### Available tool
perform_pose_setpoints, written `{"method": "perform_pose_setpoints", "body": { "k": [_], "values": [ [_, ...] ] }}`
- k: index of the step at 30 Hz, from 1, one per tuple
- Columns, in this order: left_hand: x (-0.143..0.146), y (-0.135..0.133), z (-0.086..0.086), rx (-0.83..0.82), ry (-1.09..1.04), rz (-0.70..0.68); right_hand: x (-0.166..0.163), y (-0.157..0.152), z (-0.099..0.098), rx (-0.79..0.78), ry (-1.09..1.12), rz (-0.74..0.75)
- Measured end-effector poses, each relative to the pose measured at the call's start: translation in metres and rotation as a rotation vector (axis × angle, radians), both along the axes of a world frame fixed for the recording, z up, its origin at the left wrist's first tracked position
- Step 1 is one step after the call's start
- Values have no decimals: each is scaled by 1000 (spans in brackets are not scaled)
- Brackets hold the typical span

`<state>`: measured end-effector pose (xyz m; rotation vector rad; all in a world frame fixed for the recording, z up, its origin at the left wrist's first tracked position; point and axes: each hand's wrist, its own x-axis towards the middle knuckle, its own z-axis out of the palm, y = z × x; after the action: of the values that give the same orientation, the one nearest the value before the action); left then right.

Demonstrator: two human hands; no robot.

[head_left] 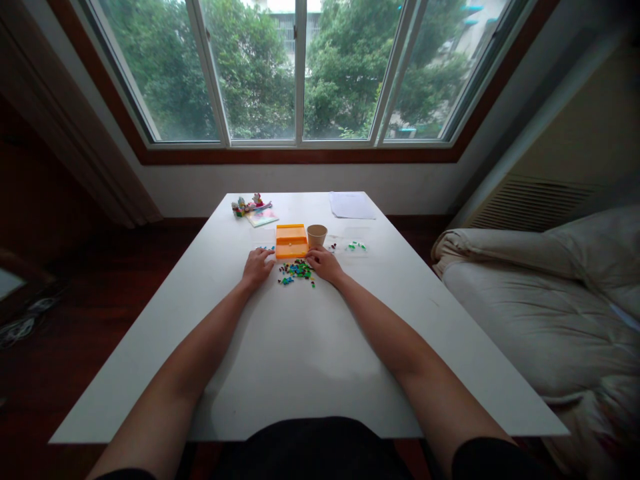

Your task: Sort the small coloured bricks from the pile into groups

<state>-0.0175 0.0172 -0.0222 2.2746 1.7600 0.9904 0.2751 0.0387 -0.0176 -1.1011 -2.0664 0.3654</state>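
Note:
My left hand [257, 267] rests on the table left of a pile of small coloured toy bricks [299, 269], its fingers stretched out and apart. Just beyond its fingertips are a few blue pieces [267, 249] in a clear tray. My right hand [325, 263] is at the pile's right edge, fingers bent and drawn together near the front right corner of an orange plastic box [291, 232]. Whatever is between those fingertips is too small to make out. A paper cup [317, 235] stands upright right behind my right hand. The orange box lies open behind the pile.
Right of the cup are dark red pieces [333, 247] and green pieces [357, 246] in clear trays. Toy figures [247, 205] and a booklet [262, 217] lie at the white table's [300, 360] back left, paper sheets [352, 205] at the back right. A sofa [530, 313] stands to the right.

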Motion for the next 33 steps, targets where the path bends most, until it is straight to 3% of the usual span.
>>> {"method": "perform_pose_setpoints", "body": {
  "k": [33],
  "values": [
    [1,-1,2,-23,6,-23,0,-2,2,-6,-13,-1]
  ]
}}
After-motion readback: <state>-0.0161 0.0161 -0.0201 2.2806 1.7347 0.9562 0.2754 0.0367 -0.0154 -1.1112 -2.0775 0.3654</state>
